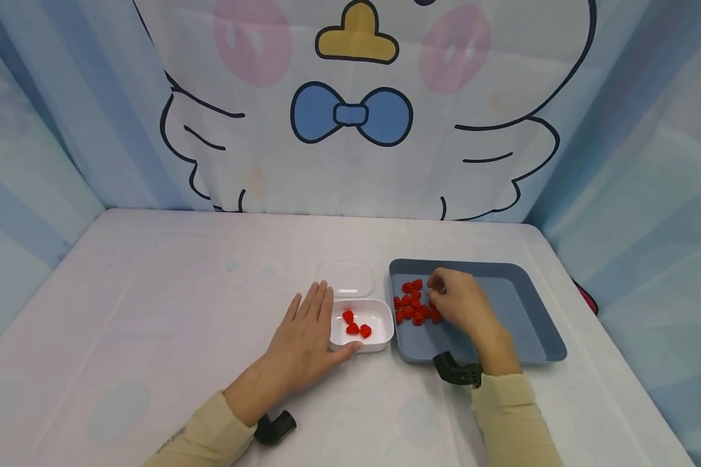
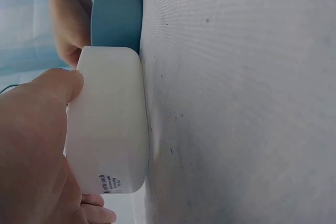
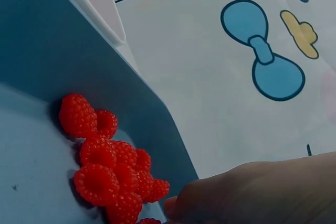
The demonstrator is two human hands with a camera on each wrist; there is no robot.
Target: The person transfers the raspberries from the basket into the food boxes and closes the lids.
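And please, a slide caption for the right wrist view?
Red raspberries clustered in a blue tray, right hand beside them.

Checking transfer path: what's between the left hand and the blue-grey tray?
The white box, with red berries in it, sits between the left hand and the blue-grey tray; the head view shows it.
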